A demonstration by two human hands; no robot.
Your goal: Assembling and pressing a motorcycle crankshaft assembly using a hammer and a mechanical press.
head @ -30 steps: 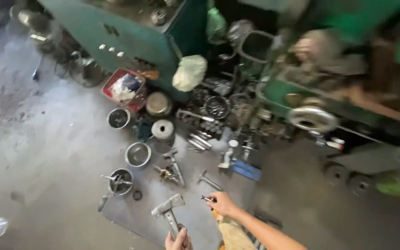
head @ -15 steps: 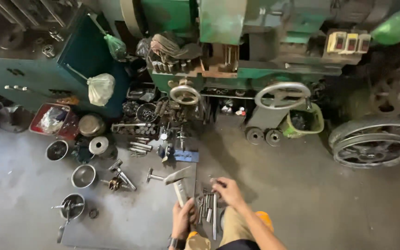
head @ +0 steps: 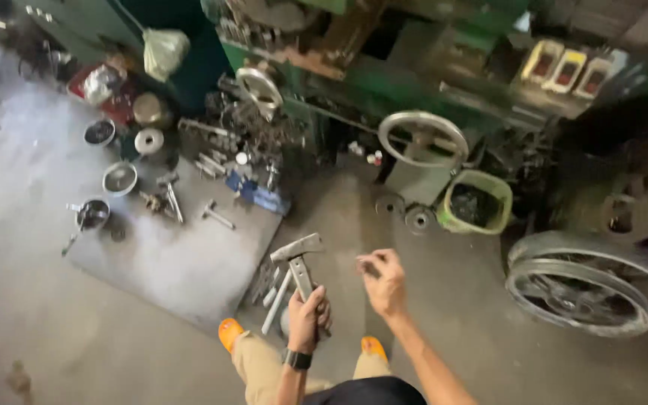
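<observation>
Both forearms are bare, with no sleeves in view. The left hand (head: 309, 319) has a dark watch (head: 297, 359) with a black strap around its wrist; the right hand (head: 384, 283) wears nothing. Khaki trousers (head: 260, 364) cover the legs, a dark garment (head: 369, 392) shows at the waist, and bright orange shoes (head: 229, 331) are on the feet.

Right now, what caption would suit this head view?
Left hand grips a metal hammer-like tool; right hand pinches a small object before a green machine.
</observation>
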